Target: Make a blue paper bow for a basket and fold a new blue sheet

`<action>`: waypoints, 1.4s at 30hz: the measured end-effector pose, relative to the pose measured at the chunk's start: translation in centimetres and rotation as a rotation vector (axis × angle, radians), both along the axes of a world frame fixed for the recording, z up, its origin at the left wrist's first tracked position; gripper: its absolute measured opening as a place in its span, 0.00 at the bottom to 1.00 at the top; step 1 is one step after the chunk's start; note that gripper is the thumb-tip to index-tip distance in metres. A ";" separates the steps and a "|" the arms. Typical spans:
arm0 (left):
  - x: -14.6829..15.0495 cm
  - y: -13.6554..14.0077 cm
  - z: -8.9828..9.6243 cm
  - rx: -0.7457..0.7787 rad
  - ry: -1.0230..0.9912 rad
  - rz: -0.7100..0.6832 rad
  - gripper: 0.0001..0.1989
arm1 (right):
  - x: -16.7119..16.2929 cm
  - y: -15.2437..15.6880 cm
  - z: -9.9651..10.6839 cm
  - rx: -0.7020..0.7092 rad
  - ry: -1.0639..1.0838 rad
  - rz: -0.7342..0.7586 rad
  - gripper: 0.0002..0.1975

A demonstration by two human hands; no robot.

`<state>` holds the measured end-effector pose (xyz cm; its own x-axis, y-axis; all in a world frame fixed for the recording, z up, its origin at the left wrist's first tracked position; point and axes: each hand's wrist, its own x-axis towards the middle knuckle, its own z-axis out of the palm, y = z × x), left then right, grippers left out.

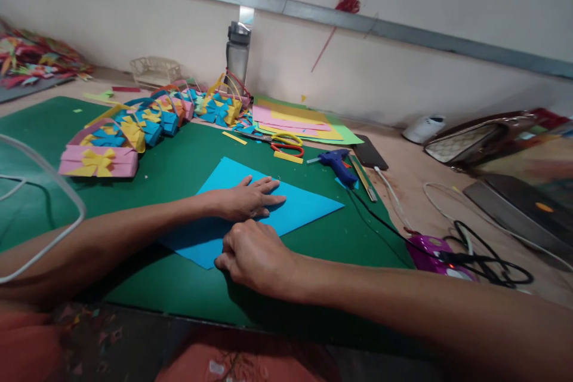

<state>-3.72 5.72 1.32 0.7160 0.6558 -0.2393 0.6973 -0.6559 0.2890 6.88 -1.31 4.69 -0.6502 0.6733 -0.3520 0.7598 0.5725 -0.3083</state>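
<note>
A folded sheet of bright blue paper (304, 206) lies on the green cutting mat (147, 206), its pointed corner aimed right. My left hand (246, 200) rests flat on top of the paper with its fingers spread. Just nearer to me, my right hand (259, 256) is closed, with thumb and curled fingers gripping the paper's near edge. My right hand covers part of that edge. Beyond the paper are red-and-yellow-handled scissors (286, 144), and a blue glue gun (338, 166) lies to the right.
Several paper baskets with bows (101, 160) line the left back. Coloured sheets (304, 119) and a water bottle (238, 57) are at the back. On the right are a phone (369, 152), a purple power socket (432, 250) with cables, and a bag (474, 137). A white cable loops at left.
</note>
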 end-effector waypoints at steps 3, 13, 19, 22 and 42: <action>0.0 -0.3 0.2 0.002 0.004 -0.012 0.27 | 1.1 0.6 0.1 -0.012 -0.005 -0.037 0.08; 0.1 -0.7 -0.5 0.066 0.018 -0.028 0.26 | 7.4 3.7 0.4 -0.008 -0.059 -0.317 0.10; 0.1 -0.7 -0.6 0.072 -0.002 -0.028 0.25 | 11.4 5.9 0.4 0.043 -0.076 -0.420 0.11; 0.0 -0.7 -0.7 0.069 0.001 -0.032 0.25 | 13.3 7.1 0.5 0.075 -0.110 -0.462 0.11; -0.2 -0.7 -1.5 0.168 -0.019 -0.050 0.24 | 16.8 8.1 0.3 0.146 -0.361 -0.632 0.13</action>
